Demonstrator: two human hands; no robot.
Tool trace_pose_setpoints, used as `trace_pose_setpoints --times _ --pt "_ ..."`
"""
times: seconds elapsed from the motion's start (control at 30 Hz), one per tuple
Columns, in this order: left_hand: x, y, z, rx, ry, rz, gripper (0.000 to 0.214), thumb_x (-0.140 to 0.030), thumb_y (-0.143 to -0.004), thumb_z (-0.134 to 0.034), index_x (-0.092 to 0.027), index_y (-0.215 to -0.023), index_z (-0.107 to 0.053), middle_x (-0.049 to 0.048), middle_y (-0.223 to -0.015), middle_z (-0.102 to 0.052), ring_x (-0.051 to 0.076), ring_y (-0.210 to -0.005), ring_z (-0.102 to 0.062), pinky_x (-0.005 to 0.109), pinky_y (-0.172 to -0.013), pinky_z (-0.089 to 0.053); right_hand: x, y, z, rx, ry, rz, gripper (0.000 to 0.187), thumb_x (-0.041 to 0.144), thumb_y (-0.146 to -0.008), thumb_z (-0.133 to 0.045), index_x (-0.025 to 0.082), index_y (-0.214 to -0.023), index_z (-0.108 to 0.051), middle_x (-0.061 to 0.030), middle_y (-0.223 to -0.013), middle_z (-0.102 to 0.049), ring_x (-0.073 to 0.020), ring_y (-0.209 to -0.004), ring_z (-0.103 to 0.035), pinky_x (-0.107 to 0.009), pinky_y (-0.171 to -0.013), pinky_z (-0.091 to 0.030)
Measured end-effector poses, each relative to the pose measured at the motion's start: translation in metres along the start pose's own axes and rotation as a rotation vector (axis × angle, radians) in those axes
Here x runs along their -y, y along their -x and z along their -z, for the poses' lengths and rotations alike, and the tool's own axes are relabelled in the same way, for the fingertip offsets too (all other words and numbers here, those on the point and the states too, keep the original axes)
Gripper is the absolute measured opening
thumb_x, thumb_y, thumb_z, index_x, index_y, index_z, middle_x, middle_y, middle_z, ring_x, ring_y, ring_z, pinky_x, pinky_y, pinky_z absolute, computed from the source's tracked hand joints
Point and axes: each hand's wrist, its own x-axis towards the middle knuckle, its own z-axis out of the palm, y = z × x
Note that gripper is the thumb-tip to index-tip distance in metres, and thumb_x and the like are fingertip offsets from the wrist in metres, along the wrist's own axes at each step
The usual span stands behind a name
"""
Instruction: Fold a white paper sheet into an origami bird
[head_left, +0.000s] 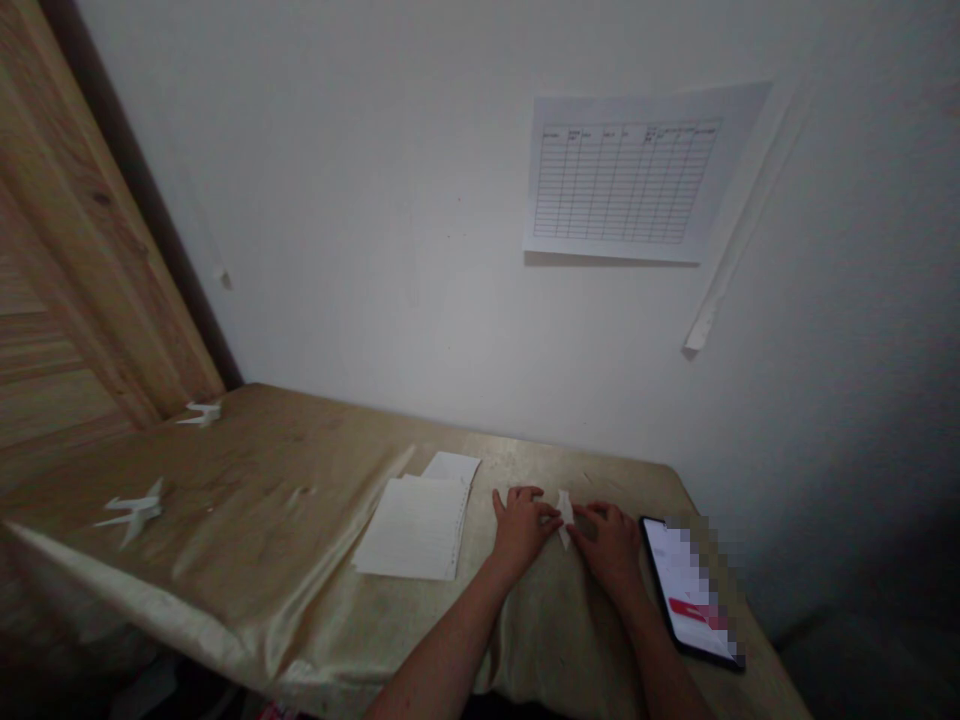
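Observation:
A small folded piece of white paper [565, 518] lies between my two hands, low over the cloth-covered table. My left hand [520, 527] pinches its left edge with the thumb and index finger, the other fingers bent outward. From the right side, my right hand [609, 540] grips the opposite edge with its fingertips. The paper is narrow, with a pointed lower end; its finer folds are too small to make out. A stack of ruled white sheets [412, 525] with torn edges lies left of my left hand.
Two folded paper birds stand at the left: one [135, 512] nearer, one [202, 413] farther back. A phone [686, 590] with a lit screen lies right of my right hand. A printed table sheet [622, 180] hangs on the wall behind. The table's cloth [315, 520] is wrinkled.

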Motion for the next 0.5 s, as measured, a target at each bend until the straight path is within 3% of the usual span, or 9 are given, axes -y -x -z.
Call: trace_pose_setpoints --times 0.13,0.2,0.37,0.5 --pt "0.0023 -0.0046 -0.0007 -0.027 0.011 0.042 0.011 -0.042 -0.085 -0.069 -0.036 -0.088 -0.078 -0.0005 -0.125 -0.065 0.027 -0.125 -0.05 0.065 -0.117 -0.008 0.0008 -0.0008 0.0017 0.02 -0.009 -0.008 0.028 0.039 -0.083 -0.066 0.036 -0.11 -0.074 -0.0059 -0.116 -0.064 -0.0275 -0.111 -0.055 -0.041 -0.1 -0.035" --pt "0.0031 -0.0062 -0.0006 -0.038 0.002 0.06 0.016 -0.043 -0.082 -0.071 -0.037 -0.095 -0.077 0.0005 -0.126 -0.064 0.027 -0.126 -0.05 0.063 -0.118 -0.01 0.0017 -0.0009 0.0027 0.025 -0.008 -0.013 0.028 0.038 -0.083 -0.066 0.037 -0.109 -0.074 -0.0055 -0.116 -0.064 -0.0268 -0.111 -0.055 -0.041 -0.1 -0.035" --pt "0.0041 -0.0065 0.0001 -0.02 -0.072 0.105 0.057 -0.052 -0.075 -0.073 -0.033 -0.128 -0.065 0.0086 -0.144 -0.051 0.033 -0.137 -0.037 0.055 -0.12 -0.013 0.0043 -0.0005 0.0041 0.036 0.001 -0.028 0.032 0.039 -0.081 -0.068 0.037 -0.113 -0.072 -0.0052 -0.116 -0.064 -0.0274 -0.112 -0.055 -0.041 -0.101 -0.035" --pt "0.0026 -0.0044 0.0006 0.032 -0.091 0.084 0.049 -0.056 -0.077 -0.069 -0.041 -0.124 -0.067 0.0052 -0.153 -0.043 0.034 -0.143 -0.029 0.058 -0.119 -0.009 0.005 -0.0001 0.0037 0.045 0.001 -0.03 0.033 0.042 -0.085 -0.064 0.035 -0.116 -0.071 -0.0062 -0.118 -0.063 -0.0278 -0.114 -0.053 -0.043 -0.104 -0.032"
